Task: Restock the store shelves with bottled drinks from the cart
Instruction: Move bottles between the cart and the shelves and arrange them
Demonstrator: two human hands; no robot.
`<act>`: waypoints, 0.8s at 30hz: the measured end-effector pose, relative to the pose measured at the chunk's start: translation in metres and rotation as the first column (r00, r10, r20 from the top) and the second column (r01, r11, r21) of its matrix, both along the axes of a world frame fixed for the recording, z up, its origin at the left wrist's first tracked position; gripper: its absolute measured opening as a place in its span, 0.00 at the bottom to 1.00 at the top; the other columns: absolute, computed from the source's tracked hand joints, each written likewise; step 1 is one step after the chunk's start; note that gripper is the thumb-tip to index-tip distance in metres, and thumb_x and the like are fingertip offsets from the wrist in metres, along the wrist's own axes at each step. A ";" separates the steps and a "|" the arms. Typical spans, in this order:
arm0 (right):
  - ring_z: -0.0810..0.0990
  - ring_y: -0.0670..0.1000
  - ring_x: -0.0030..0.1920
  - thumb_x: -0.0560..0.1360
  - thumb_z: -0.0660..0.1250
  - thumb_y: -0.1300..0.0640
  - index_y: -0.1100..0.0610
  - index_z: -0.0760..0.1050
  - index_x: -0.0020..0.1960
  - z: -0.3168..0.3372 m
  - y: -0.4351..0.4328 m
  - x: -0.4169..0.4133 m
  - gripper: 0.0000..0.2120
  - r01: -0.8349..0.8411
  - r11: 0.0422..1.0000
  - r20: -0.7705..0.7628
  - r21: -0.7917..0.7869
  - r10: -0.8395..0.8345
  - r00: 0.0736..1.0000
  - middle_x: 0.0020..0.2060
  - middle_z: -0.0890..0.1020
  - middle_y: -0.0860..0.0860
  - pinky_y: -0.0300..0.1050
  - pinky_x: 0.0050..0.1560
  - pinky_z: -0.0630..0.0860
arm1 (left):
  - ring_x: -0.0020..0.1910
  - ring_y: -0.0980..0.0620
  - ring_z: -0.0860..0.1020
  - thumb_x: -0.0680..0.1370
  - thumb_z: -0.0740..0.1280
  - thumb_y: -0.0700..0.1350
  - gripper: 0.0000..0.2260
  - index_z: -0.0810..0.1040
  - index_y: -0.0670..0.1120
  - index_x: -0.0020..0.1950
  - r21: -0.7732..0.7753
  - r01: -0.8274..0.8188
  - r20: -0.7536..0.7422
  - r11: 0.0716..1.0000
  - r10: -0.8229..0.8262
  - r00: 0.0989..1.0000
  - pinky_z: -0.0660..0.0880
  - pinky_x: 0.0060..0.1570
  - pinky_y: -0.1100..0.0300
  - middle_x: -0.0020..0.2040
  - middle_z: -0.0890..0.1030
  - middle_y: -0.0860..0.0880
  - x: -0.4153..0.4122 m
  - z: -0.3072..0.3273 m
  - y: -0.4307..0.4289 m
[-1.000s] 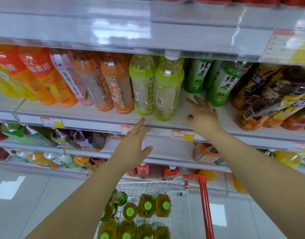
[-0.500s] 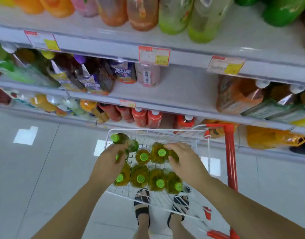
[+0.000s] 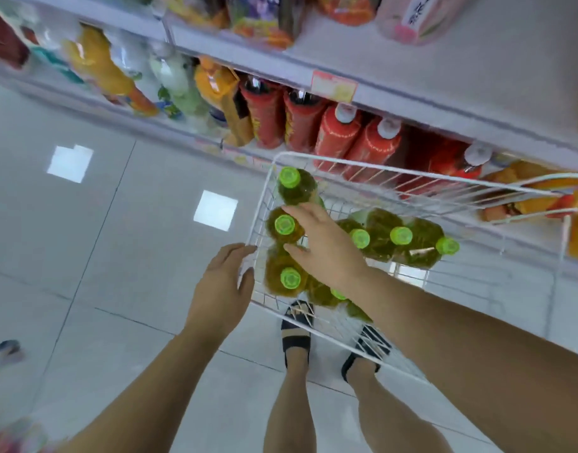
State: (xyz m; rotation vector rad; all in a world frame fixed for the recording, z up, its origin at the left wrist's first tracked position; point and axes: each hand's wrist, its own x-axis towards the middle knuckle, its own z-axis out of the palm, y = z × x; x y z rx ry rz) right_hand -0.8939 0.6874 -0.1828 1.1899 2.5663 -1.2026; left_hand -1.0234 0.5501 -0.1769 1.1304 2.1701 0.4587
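The right grip (image 3: 327,250) reaches into the white wire cart (image 3: 412,174) at centre frame. It is released, with fingers spread and fairly straight. Thumb and forefinger flank the green cap of a yellow-green bottle (image 3: 285,225) by the cart's left edge; I cannot tell whether they touch it. That bottle stands upright, long axis vertical, cap toward the camera. The rightmost bottle (image 3: 421,246) lies tipped, cap pointing frame-right. The left grip (image 3: 222,289), relaxed and holding nothing, hovers just outside the cart's left rim.
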 end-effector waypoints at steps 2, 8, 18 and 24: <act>0.70 0.54 0.63 0.74 0.67 0.51 0.49 0.66 0.69 -0.007 0.004 -0.015 0.25 -0.009 0.999 0.035 0.041 0.008 0.999 0.65 0.68 0.50 0.51 0.58 0.74 | 0.60 0.49 0.74 0.78 0.63 0.39 0.16 0.74 0.46 0.65 0.018 -0.015 0.027 1.000 0.014 1.000 0.66 0.58 0.63 0.63 0.75 0.49 0.001 -0.002 -0.002; 0.73 0.48 0.37 0.70 0.72 0.59 0.56 0.76 0.60 0.009 0.016 -0.013 0.19 -0.037 0.999 -0.010 0.003 0.037 0.999 0.51 0.73 0.51 0.47 0.50 0.75 | 0.65 0.51 0.69 0.78 0.64 0.41 0.18 0.71 0.49 0.68 0.028 -0.047 0.097 0.998 0.044 0.994 0.61 0.61 0.65 0.67 0.71 0.50 -0.003 0.004 0.003; 0.77 0.46 0.50 0.69 0.72 0.51 0.49 0.78 0.53 0.115 0.036 0.010 0.12 0.158 0.985 -0.322 -0.068 -0.171 0.931 0.45 0.74 0.47 0.47 0.58 0.74 | 0.67 0.54 0.66 0.73 0.71 0.48 0.31 0.60 0.60 0.71 0.184 0.049 0.293 0.982 -0.102 0.951 0.63 0.68 0.57 0.68 0.68 0.54 -0.001 0.045 0.045; 0.80 0.46 0.49 0.70 0.69 0.47 0.44 0.77 0.49 0.166 0.052 -0.023 0.08 0.127 0.959 -0.498 -0.252 -0.241 0.833 0.47 0.79 0.49 0.42 0.51 0.77 | 0.53 0.63 0.77 0.67 0.76 0.51 0.30 0.66 0.58 0.65 0.239 -0.207 0.441 0.949 0.084 0.894 0.76 0.54 0.60 0.54 0.78 0.62 -0.003 0.069 0.057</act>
